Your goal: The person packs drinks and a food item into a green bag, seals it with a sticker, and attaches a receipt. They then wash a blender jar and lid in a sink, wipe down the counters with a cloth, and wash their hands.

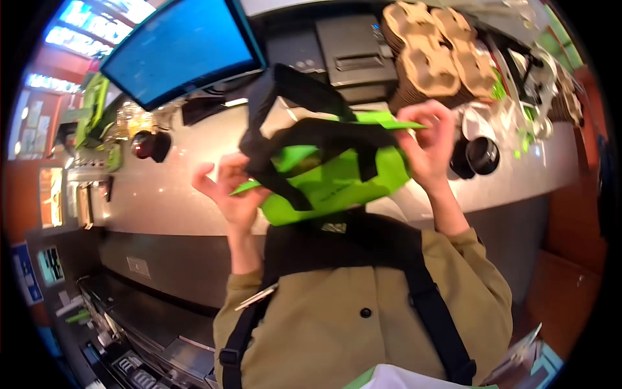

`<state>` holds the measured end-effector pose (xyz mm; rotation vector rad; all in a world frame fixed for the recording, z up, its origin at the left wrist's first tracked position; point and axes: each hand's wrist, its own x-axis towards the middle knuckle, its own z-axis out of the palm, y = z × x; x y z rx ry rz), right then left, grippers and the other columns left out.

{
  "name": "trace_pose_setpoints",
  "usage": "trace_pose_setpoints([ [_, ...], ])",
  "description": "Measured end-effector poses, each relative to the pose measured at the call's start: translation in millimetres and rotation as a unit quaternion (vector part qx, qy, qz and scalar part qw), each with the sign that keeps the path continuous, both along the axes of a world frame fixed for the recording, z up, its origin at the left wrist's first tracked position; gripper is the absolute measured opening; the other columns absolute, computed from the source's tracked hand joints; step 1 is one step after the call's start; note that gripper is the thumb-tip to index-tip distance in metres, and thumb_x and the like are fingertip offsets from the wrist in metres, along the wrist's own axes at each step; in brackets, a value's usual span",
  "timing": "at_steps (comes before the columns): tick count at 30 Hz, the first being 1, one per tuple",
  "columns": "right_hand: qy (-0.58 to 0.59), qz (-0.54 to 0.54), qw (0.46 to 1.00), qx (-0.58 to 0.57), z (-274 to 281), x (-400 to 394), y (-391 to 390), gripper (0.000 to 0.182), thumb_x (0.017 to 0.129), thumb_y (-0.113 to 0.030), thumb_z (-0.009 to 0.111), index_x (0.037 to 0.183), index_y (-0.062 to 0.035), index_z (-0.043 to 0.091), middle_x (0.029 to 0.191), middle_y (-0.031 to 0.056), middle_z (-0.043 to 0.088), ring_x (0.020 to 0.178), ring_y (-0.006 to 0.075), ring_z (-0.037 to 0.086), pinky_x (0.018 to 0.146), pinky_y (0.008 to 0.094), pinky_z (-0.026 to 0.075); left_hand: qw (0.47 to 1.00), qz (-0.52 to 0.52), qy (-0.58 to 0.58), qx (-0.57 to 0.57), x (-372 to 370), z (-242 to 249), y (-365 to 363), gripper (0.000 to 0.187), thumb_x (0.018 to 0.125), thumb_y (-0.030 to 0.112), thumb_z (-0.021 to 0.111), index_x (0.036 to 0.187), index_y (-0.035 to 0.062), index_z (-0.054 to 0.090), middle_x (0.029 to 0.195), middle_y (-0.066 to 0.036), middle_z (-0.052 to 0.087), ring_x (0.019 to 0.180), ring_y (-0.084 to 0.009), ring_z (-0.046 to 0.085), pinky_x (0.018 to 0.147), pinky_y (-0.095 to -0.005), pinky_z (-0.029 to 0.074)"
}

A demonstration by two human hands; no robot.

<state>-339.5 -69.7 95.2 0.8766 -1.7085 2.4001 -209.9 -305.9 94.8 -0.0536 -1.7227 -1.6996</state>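
Observation:
A bright green bag (337, 188) with wide black handles (301, 91) is held up in front of my chest, over the near edge of the counter. My left hand (234, 188) pinches the green flap at the bag's left side, with some fingers raised. On the other side, my right hand (426, 139) grips the green flap at the upper right corner between thumb and fingers. The handles stand up and flop over the bag's opening. Small dark print shows on the green side, too blurred to read. What is inside the bag is hard to make out.
A blue-screened monitor (184, 52) stands at the back left of the counter (188, 207). Behind the bag is a dark printer (356, 58), with stacked cardboard cup carriers (431, 52) beside it. Black round lids (483, 155) lie near my right hand.

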Motion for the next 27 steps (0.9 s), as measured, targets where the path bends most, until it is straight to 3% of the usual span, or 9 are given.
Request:
trace_pose_setpoints([
  [2, -0.028, 0.018, 0.996, 0.088, 6.5, -4.9, 5.5, 0.023, 0.074, 0.007, 0.056, 0.093, -0.0020, 0.047, 0.091, 0.0054, 0.051, 0.086, 0.0140, 0.051, 0.079, 0.0258, 0.040, 0.987, -0.072, -0.039, -0.140, 0.2, 3.3, -21.5, 0.043, 0.067, -0.010, 0.060, 0.106, 0.0017, 0.044, 0.096, -0.013, 0.054, 0.081, -0.0210, 0.057, 0.070, -0.0263, 0.046],
  [3, 0.061, 0.039, 0.977, 0.201, 3.9, -18.9, 13.5, 0.021, 0.075, 0.004, 0.057, 0.092, -0.0022, 0.047, 0.088, 0.0041, 0.052, 0.085, 0.0123, 0.050, 0.078, 0.0258, 0.040, 0.966, -0.083, -0.047, -0.241, -4.7, 15.1, -27.3, 0.035, 0.066, -0.010, 0.060, 0.099, 0.0001, 0.051, 0.093, -0.014, 0.056, 0.078, -0.0214, 0.058, 0.070, -0.0267, 0.046],
  [4, 0.004, 0.135, 0.983, 0.123, 3.8, -27.4, 14.3, 0.018, 0.076, 0.002, 0.057, 0.090, -0.0027, 0.048, 0.086, 0.0029, 0.052, 0.084, 0.0111, 0.050, 0.077, 0.0253, 0.040, 0.934, -0.092, -0.055, -0.341, -7.4, 29.3, -29.4, 0.028, 0.066, -0.009, 0.060, 0.093, -0.0015, 0.057, 0.089, -0.014, 0.059, 0.076, -0.0217, 0.059, 0.069, -0.0272, 0.046],
  [8, -0.017, 0.274, 0.958, 0.083, 13.6, -48.3, 17.6, 0.013, 0.078, -0.001, 0.057, 0.087, -0.0010, 0.049, 0.086, 0.0044, 0.052, 0.082, 0.0126, 0.049, 0.074, 0.0250, 0.040, 0.916, -0.130, -0.101, -0.366, -4.5, 40.9, -44.8, 0.029, 0.062, -0.008, 0.062, 0.090, -0.0019, 0.058, 0.082, -0.013, 0.061, 0.071, -0.0256, 0.060, 0.066, -0.0300, 0.046],
  [9, -0.011, 0.290, 0.952, 0.092, 15.1, -51.8, 17.3, 0.012, 0.078, 0.000, 0.056, 0.087, -0.0005, 0.048, 0.084, 0.0061, 0.051, 0.080, 0.0144, 0.049, 0.071, 0.0249, 0.040, 0.905, -0.104, -0.004, -0.412, -13.8, 45.7, -38.6, 0.030, 0.061, -0.007, 0.062, 0.091, -0.0015, 0.058, 0.073, -0.012, 0.059, 0.059, -0.0247, 0.056, 0.056, -0.0295, 0.045],
  [14, 0.099, 0.296, 0.935, 0.169, 22.1, -61.8, 20.3, 0.006, 0.073, 0.002, 0.055, 0.075, 0.0009, 0.060, 0.075, 0.0095, 0.055, 0.070, 0.0191, 0.050, 0.063, 0.0275, 0.039, 0.895, -0.174, -0.006, -0.411, -18.3, 48.7, -42.1, 0.028, 0.065, 0.000, 0.060, 0.093, 0.0004, 0.062, 0.054, -0.006, 0.046, 0.046, -0.0187, 0.042, 0.045, -0.0290, 0.032],
  [16, 0.095, 0.304, 0.935, 0.156, 19.7, -64.4, 18.4, 0.009, 0.069, 0.003, 0.053, 0.073, 0.0006, 0.061, 0.072, 0.0095, 0.055, 0.066, 0.0183, 0.050, 0.059, 0.0265, 0.037, 0.898, -0.191, -0.040, -0.394, -17.7, 50.1, -43.1, 0.027, 0.069, 0.001, 0.057, 0.095, 0.0026, 0.064, 0.054, -0.005, 0.044, 0.046, -0.0176, 0.041, 0.045, -0.0285, 0.032],
  [20, 0.068, 0.336, 0.927, 0.151, 20.7, -68.8, 16.8, 0.010, 0.068, 0.003, 0.052, 0.072, 0.0015, 0.060, 0.072, 0.0099, 0.055, 0.064, 0.0180, 0.049, 0.057, 0.0258, 0.037, 0.863, -0.240, -0.060, -0.440, -20.2, 60.9, -48.5, 0.044, 0.057, -0.003, 0.051, 0.097, 0.0054, 0.065, 0.051, -0.003, 0.032, 0.046, -0.0184, 0.035, 0.044, -0.0295, 0.028],
  [27, 0.138, 0.341, 0.907, 0.206, 31.3, -70.7, 22.0, 0.009, 0.067, 0.002, 0.050, 0.071, 0.0021, 0.059, 0.071, 0.0105, 0.055, 0.063, 0.0199, 0.051, 0.057, 0.0268, 0.038, 0.810, -0.209, 0.042, -0.547, -23.5, 68.8, -42.8, 0.044, 0.050, 0.006, 0.052, 0.091, 0.0067, 0.066, 0.055, 0.000, 0.029, 0.047, -0.0155, 0.032, 0.042, -0.0281, 0.027],
])
